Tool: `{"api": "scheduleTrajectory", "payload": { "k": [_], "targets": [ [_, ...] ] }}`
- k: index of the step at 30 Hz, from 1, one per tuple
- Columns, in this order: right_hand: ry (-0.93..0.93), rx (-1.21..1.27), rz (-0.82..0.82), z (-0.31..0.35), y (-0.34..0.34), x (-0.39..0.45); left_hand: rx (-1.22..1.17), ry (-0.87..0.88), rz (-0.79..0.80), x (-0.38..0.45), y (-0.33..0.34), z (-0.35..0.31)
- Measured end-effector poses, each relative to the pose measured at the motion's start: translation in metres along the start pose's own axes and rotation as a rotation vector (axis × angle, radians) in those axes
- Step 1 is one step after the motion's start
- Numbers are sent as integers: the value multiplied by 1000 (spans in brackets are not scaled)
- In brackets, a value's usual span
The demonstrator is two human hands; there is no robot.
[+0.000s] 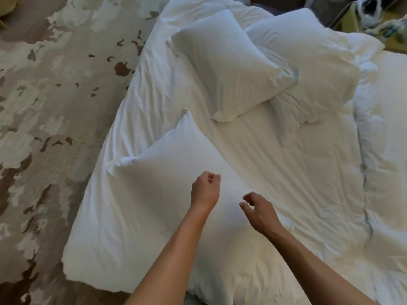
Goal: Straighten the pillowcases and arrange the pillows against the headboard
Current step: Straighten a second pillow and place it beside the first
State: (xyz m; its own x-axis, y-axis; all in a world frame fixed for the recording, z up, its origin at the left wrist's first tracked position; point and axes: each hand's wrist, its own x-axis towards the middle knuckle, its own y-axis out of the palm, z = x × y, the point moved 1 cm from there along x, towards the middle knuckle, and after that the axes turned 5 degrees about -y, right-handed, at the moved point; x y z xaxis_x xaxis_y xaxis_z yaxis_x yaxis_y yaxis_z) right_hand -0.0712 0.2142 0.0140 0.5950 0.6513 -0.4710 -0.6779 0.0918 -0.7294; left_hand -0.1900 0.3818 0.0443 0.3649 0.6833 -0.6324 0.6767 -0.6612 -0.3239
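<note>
Both hands hover over the bed as I watch from afar: the left hand [206, 190] is curled into a loose fist and grasps nothing, and the right hand [258, 209] hangs with fingers loosely bent, also empty. The near pillow [154, 194] lies flat under and left of them, its case fairly smooth. Beyond the hands, the middle pillow [229, 71] overlaps the far pillow [312, 69], both askew on the rumpled sheet [286, 172]. No headboard is in view. I judge the work barely begun: no pillow stands arranged, and all three remain to be placed.
</note>
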Motion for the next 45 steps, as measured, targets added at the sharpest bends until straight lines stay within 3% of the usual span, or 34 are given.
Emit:
{"api": "scheduleTrajectory", "payload": {
  "k": [4,7,11,13,17,27,35,40,45],
  "targets": [
    [137,-35,-5,-19,9,26,196,150,95,68,41,-48],
    [190,-15,4,-34,18,43,577,311,120,118,59,-56],
    [215,22,12,-50,38,69,1127,441,160,178,55,-23],
    [230,50,7,-56,47,86,1294,508,179,196,48,7],
    [238,104,5,-69,64,117,1312,611,120,204,42,41],
    [263,54,148,-94,76,140,1325,620,85,200,40,51],
    [41,40,-79,-53,62,63,1387,574,130,127,1,21],
    [-210,-1,-156,-20,15,-2,1388,698,182,66,-34,-32],
    [-373,-150,-273,-45,-44,-58,1360,793,280,17,-28,-51]
  ]
}}
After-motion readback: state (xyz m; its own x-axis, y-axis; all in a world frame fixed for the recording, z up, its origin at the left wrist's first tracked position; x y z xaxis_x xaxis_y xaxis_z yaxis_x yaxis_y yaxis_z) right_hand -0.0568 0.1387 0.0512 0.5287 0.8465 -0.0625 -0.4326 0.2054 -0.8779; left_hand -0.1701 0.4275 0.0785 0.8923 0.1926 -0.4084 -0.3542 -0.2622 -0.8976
